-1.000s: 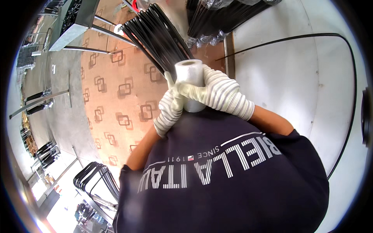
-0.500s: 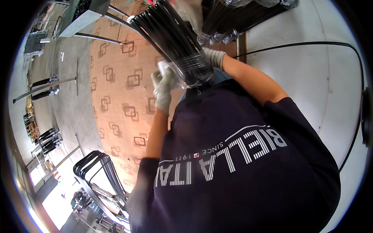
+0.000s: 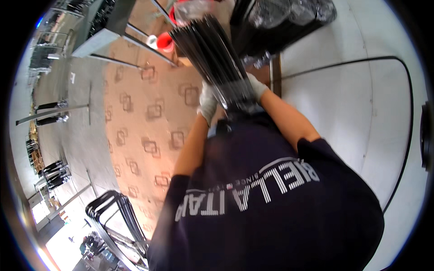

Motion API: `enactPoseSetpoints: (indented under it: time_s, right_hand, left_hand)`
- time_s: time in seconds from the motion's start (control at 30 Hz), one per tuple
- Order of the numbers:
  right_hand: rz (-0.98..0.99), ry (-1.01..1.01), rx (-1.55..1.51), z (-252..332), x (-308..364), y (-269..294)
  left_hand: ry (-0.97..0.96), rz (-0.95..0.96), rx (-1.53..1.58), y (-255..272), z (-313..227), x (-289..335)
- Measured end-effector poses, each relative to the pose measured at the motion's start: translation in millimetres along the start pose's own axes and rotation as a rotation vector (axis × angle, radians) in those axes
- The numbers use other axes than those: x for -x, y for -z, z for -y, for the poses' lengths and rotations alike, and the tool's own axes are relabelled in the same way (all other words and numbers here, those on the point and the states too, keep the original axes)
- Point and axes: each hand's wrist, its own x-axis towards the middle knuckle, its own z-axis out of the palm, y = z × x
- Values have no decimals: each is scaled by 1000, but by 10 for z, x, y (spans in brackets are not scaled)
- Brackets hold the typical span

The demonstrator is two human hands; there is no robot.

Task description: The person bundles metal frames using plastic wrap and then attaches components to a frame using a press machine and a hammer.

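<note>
A bundle of black bent tubes (image 3: 210,56) is held in front of my body, its far end pointing up and to the left. Clear film (image 3: 239,95) wraps its near end, close to my waist. My left hand (image 3: 208,103), in a pale knit glove, grips the bundle's left side. On the right side my gloved right hand (image 3: 257,86) clasps it near the wrapped end. The bundle hides part of the fingers of both hands, and its tubes are slightly blurred.
More black tubes with film-wrapped ends (image 3: 289,13) lie beyond on the right. A red roll-like thing (image 3: 165,42) sits by the legs of a metal stand (image 3: 97,43). A black cable (image 3: 343,63) runs along the white surface at right. Black tube frames (image 3: 120,203) stand lower left.
My left hand no longer shows the clear film roll and now grips the bundle's side. The bundle has shifted slightly down and right. My right hand shows more beside it.
</note>
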Motion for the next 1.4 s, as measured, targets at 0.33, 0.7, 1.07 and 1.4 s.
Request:
enactPoseSetpoints:
  time_s: [0.33, 0.7, 1.07, 1.4]
  right_hand:
    - [-272, 6, -60, 1765, 1139, 138]
    - [-408, 370, 1081, 1975, 1096, -628]
    - [-890, 629, 829, 1511, 533, -664]
    - [-255, 84, 442, 1042, -150, -247]
  left_hand:
    - [-602, -510, 58, 1316, -747, 318]
    - [-120, -317, 1610, 803, -666, 689]
    - [185, -232, 2182, 508, 13, 767]
    - [69, -367, 1729, -656, -271, -367]
